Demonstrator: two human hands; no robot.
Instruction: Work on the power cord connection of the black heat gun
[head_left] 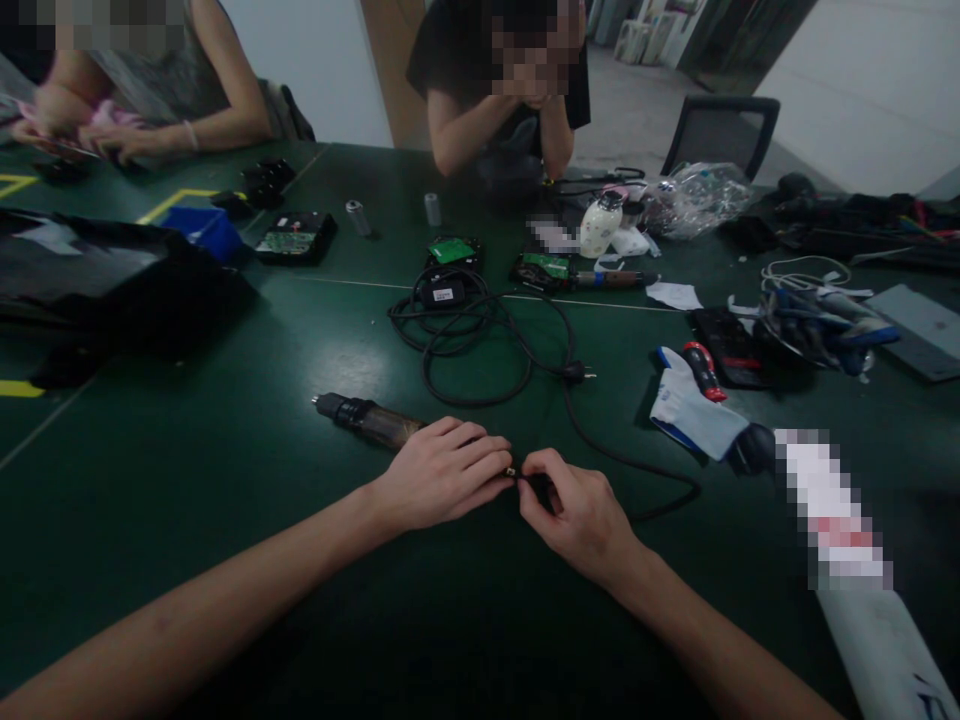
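An electric screwdriver [381, 424] lies on the green table, its bit end pointing left. My left hand [448, 472] is wrapped over its rear end, fingers together. Close to those fingertips, my right hand [581, 508] pinches the end of a black cable [666, 511]. A small brass-coloured connector tip [511, 472] shows between the two hands; whether it touches the screwdriver I cannot tell. The cable runs back in loops to a black power adapter [442, 292] with a white label. A mains plug [576, 373] rests beside the loops.
A work glove [686, 410] with a red-handled screwdriver [703, 370] lies to the right. Opened devices with green circuit boards [451, 250] sit farther back. A black bag [97, 290] is at the left, a white bottle [600, 225] beyond. Two people sit across the table.
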